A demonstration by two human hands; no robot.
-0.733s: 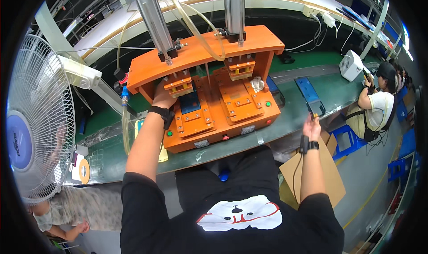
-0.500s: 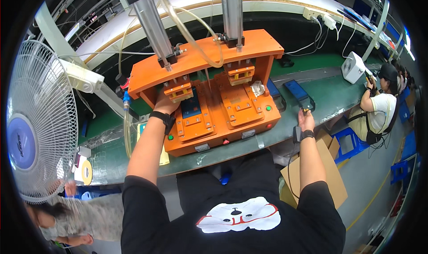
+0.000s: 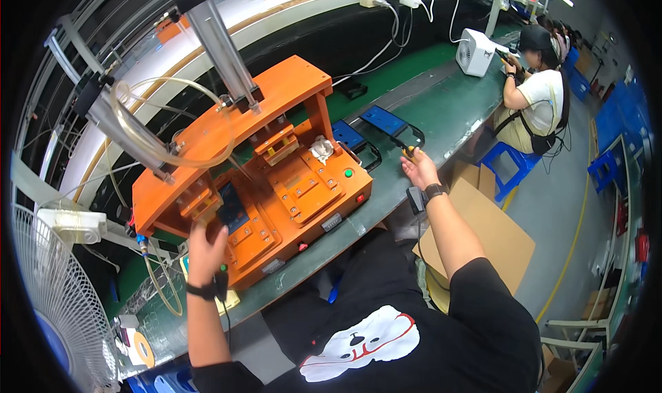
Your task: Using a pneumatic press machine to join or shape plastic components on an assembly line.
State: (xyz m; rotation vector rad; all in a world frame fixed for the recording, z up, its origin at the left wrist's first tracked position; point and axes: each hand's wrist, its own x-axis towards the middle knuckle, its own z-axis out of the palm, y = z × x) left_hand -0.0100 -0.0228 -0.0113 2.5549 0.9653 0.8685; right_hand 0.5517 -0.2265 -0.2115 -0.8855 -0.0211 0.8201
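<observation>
My left hand (image 3: 205, 255) is raised at the front left of an orange two-station press (image 3: 289, 82), its thumb apart from the fingers and nothing seen in it. Its fingertips are slightly blurred. Beside it, a dark blue flat panel (image 3: 232, 205) lies in the press's left fixture, under the left press head. The right fixture (image 3: 301, 186) holds no panel. Out to the right, my right hand (image 3: 419, 170) is closed round a small tool with black and yellow handles (image 3: 409, 151). The tool's tip lies close to a blue panel with a black frame (image 3: 386, 120).
A second blue panel (image 3: 348, 136) lies against the press's right side. Crumpled silvery material (image 3: 321, 149) sits on the press. A white box fan (image 3: 474, 53) and a seated co-worker (image 3: 541, 93) are farther right. Cardboard (image 3: 476, 234) stands below the bench; a large fan (image 3: 65, 303) is at left.
My left hand has come out from under the left press head toward me. The right hand keeps the tool near the framed panel. The whole view has turned to the right.
</observation>
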